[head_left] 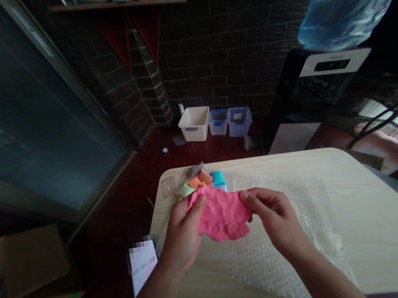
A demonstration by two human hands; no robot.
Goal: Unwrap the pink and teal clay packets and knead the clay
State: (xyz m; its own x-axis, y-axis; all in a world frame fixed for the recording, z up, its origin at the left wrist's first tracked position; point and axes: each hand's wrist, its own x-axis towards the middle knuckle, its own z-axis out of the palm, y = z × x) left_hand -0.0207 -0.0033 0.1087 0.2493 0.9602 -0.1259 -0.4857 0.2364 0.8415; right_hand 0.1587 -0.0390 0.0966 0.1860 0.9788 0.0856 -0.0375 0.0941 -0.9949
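Observation:
A flattened, dimpled sheet of pink modelling clay [224,215] with an uneven edge is stretched between my hands above the table. My left hand [186,226] pinches its left side, thumb on top. At its upper right edge, my right hand [275,212] grips it between thumb and curled fingers. Below spreads a sheet of bubble wrap [276,252]. Just beyond the clay, several small coloured packs lie together, among them an orange pack [199,179], a teal pack [218,178] and a pale green one [185,190], partly covered by the clay.
The pale wooden table [367,208] has rounded far corners. A lit phone screen [143,263] stands by its left edge. On the floor are a white basket [195,124], two clear bins [239,121] and a cardboard box [35,260]. A water dispenser [289,99] stands at back right.

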